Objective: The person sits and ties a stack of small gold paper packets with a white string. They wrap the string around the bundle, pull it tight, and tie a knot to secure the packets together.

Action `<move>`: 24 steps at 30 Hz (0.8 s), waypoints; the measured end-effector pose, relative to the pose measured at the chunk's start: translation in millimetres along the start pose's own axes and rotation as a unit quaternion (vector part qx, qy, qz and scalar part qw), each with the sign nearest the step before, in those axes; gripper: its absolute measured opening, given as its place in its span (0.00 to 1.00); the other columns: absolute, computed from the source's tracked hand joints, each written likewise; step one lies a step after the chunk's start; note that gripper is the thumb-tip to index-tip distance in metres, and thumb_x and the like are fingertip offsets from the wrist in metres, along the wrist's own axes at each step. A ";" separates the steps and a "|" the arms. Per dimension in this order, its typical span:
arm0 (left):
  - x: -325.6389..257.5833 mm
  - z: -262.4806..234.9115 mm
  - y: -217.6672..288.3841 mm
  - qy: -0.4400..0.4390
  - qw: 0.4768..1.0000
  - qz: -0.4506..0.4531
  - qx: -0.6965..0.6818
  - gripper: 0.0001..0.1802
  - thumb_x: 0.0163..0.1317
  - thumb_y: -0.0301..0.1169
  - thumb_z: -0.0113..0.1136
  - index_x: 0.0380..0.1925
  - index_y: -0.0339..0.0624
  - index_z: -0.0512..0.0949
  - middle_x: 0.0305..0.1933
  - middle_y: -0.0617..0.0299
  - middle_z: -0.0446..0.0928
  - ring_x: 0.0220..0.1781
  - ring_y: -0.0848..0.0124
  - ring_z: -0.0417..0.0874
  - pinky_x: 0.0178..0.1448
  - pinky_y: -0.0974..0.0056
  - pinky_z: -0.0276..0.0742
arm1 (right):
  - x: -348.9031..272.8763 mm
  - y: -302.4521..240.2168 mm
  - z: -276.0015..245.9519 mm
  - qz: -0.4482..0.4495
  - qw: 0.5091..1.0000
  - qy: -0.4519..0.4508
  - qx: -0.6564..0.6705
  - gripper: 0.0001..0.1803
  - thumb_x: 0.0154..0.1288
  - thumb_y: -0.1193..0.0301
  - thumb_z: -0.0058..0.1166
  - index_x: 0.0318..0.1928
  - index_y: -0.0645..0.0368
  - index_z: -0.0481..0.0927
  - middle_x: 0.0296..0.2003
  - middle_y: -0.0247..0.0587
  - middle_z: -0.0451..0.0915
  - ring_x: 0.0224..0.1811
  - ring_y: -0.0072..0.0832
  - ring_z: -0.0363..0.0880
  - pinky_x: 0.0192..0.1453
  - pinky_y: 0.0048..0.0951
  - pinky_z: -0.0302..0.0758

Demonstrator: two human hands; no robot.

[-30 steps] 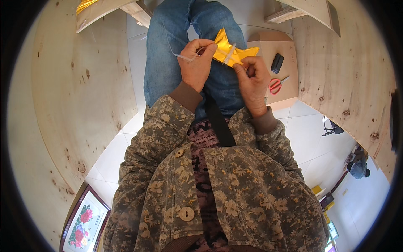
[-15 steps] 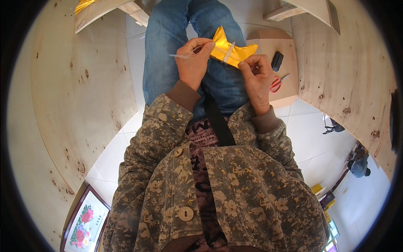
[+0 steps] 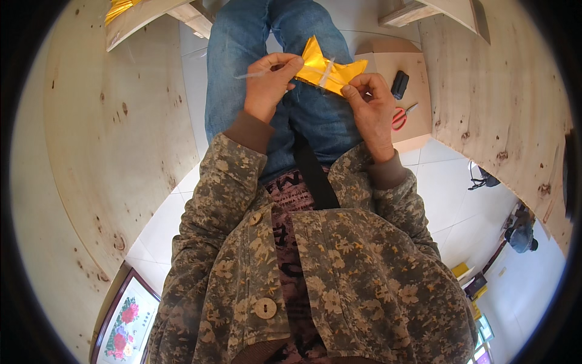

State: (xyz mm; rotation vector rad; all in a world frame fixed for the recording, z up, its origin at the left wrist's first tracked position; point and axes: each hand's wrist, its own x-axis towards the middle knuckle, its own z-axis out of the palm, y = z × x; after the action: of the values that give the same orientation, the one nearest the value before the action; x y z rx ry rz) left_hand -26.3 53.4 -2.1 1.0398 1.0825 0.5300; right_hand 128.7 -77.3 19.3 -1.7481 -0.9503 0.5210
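A folded piece of shiny gold foil paper [image 3: 315, 68] with pointed ends is held between my two hands above my knees. Across its middle runs a pale translucent strip [image 3: 327, 71]. My left hand [image 3: 267, 85] pinches the foil's left side, and a thin whitish strip [image 3: 248, 76] sticks out leftward from the same fingers. With thumb and fingers closed, my right hand [image 3: 371, 103] grips the lower right edge of the foil. The foil's underside is hidden.
To the right, a cardboard box [image 3: 388, 64] bears red-handled scissors [image 3: 403, 116] and a small black object [image 3: 399, 85]. Wooden panels rise at left [image 3: 121, 121] and right [image 3: 485, 103]. More gold foil [image 3: 120, 7] lies on wood at the upper left. A framed flower picture [image 3: 124, 321] stands lower left.
Both hands and the foil have shifted slightly to the left, my left hand the most. Its grip and that of my right hand stay closed on the foil.
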 end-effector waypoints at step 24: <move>-10.2 -4.8 37.8 0.024 0.921 0.185 0.343 0.10 0.55 0.32 0.72 0.33 0.37 0.87 0.30 0.57 0.87 0.31 0.71 0.88 0.39 0.69 0.82 | 1.9 -2.4 1.2 -0.017 0.999 -0.004 -0.036 0.08 0.55 0.80 0.68 0.32 0.62 0.79 0.29 0.35 0.74 0.27 0.21 0.73 0.33 0.22 0.72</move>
State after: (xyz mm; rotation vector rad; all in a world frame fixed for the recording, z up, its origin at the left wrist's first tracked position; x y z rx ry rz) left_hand -30.3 64.5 35.6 1.8822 1.1482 0.4820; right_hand 128.0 -74.8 21.2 -1.7909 -1.0146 0.4781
